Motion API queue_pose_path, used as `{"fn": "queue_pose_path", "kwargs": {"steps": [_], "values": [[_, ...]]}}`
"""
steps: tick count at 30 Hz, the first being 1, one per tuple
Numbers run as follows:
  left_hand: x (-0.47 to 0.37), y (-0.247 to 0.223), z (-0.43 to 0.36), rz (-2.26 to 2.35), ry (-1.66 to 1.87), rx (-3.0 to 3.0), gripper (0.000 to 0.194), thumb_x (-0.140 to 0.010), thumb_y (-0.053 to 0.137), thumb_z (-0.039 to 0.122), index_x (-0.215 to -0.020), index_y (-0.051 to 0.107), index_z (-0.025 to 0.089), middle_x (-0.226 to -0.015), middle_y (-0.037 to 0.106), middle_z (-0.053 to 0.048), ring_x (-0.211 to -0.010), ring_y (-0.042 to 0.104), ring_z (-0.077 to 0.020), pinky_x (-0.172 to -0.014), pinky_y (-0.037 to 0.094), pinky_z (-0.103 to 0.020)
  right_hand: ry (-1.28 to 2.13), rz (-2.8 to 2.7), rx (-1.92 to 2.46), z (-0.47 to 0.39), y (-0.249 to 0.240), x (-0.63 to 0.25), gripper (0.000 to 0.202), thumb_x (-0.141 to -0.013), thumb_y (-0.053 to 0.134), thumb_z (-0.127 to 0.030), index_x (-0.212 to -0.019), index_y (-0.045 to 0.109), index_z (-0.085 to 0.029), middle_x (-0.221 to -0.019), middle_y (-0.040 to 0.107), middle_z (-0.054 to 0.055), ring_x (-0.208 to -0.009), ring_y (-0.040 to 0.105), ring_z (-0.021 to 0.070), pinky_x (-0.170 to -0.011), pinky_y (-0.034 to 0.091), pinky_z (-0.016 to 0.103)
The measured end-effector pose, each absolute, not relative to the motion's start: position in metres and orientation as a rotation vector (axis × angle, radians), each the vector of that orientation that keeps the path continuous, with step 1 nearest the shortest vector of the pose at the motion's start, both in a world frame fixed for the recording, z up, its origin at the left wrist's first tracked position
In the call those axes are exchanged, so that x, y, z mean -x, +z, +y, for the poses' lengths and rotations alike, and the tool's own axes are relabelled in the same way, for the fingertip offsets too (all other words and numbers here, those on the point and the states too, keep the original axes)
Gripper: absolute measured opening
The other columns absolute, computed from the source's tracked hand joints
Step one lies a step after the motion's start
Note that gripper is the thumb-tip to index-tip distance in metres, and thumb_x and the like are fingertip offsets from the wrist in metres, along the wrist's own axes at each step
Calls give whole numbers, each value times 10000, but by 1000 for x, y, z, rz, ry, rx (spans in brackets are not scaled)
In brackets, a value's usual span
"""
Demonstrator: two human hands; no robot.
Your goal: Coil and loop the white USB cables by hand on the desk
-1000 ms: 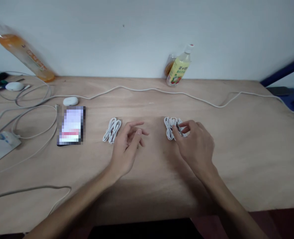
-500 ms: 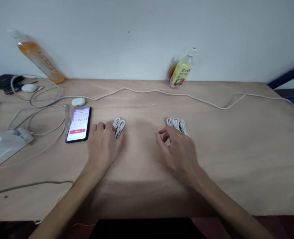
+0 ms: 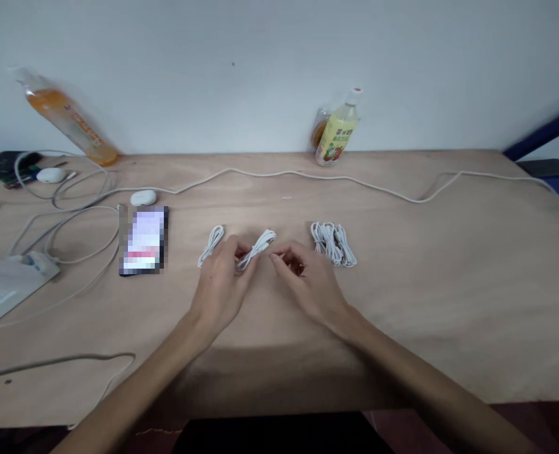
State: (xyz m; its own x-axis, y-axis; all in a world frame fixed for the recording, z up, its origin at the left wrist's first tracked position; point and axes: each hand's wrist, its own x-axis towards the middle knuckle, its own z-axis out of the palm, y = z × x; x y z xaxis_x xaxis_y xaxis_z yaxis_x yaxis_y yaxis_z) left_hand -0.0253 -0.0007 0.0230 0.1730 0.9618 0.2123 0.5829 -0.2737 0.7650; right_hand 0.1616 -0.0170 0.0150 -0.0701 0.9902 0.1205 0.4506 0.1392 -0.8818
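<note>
My left hand point(image 3: 220, 277) pinches a coiled white cable point(image 3: 261, 244) between thumb and fingers, its tied middle pointing to the right. Just left of those fingers another coiled white cable point(image 3: 212, 243) lies on the table, partly covered by the hand. My right hand point(image 3: 305, 274) is beside the held cable, thumb and index finger brought together; whatever they pinch, if anything, is too small to make out. Behind the right hand lies a group of bundled white cables point(image 3: 331, 243), side by side on the wood.
A phone point(image 3: 142, 243) lies left of my hands, with a white earbud case point(image 3: 144, 198) behind it. A long white cord point(image 3: 288, 173) crosses the table. A yellow drink bottle point(image 3: 338, 135) and an orange bottle point(image 3: 71, 126) lean on the wall. A white power strip point(image 3: 14, 284) sits left.
My left hand has moved right and now lifts a coiled cable, uncovering another on its left. My right hand has shifted left toward it, away from the grouped cables.
</note>
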Motion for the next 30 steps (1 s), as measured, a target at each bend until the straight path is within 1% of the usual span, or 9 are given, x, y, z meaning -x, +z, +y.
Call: {"fn": "queue_pose_path", "kwargs": {"steps": [4,7,11,14,19,24,26,28,30], "values": [[11,24,-5,1244,952,-1679,176,-1021,665,357,-944,544,255,-884,766,-22,-804,733,-220,-684,502,-315,967,-1473,1290,-16,10,-165,150,-988,644,-354,-915,713,-243,-829,755,6,-695,641,171,-653,470,310],[6,17,-2,1139,955,-1504,247,-991,723,388,-962,517,257,-879,780,-20,-807,759,-217,-695,513,-306,982,-1434,1273,-16,7,-167,148,-977,659,-370,-907,707,-249,-853,758,12,-710,640,171,-654,469,312],[2,11,-1,1164,999,-1573,208,-995,704,354,-993,521,253,-791,681,34,-700,649,-168,-649,451,-279,999,-1376,1256,-15,5,-169,185,-966,673,-425,-908,701,-251,-848,741,12,-718,630,172,-655,473,310],[2,10,-3,1176,1007,-1657,164,-1004,676,323,-1010,528,251,-834,665,27,-720,622,-163,-639,428,-273,1044,-1320,1260,-13,4,-169,315,-963,676,-531,-818,674,-252,-762,700,2,-656,596,165,-613,468,302],[5,6,-8,1112,952,-1660,151,-995,687,280,-1066,558,245,-973,723,-25,-840,687,-192,-747,501,-310,1150,-1191,1320,-10,0,-168,478,-923,699,-652,-687,630,-241,-588,575,-26,-515,495,139,-492,394,277],[1,4,-9,944,943,-1339,430,-816,920,237,-1074,575,237,-1012,762,-22,-931,736,-196,-869,557,-325,1254,-1140,1234,-7,1,-171,438,-889,710,-623,-696,590,-247,-586,540,-45,-467,420,117,-439,360,262],[1,6,-7,878,901,-1241,506,-780,957,236,-1160,623,229,-1052,792,-39,-1009,760,-217,-940,573,-350,1215,-1144,1229,-6,3,-174,395,-890,692,-589,-714,586,-251,-604,520,-50,-480,408,117,-445,363,263],[2,8,-4,824,861,-1173,504,-846,915,281,-1288,678,226,-1055,816,-49,-1033,776,-229,-973,585,-374,1141,-1183,1235,-6,6,-177,343,-900,680,-532,-726,579,-254,-614,497,-55,-511,420,125,-479,385,272],[4,9,-1,807,851,-1145,371,-956,819,367,-1293,754,225,-1073,838,-66,-1025,785,-230,-985,595,-389,1082,-1247,1229,-6,7,-180,322,-915,675,-478,-714,555,-258,-620,497,-54,-549,455,136,-527,417,285]]}}
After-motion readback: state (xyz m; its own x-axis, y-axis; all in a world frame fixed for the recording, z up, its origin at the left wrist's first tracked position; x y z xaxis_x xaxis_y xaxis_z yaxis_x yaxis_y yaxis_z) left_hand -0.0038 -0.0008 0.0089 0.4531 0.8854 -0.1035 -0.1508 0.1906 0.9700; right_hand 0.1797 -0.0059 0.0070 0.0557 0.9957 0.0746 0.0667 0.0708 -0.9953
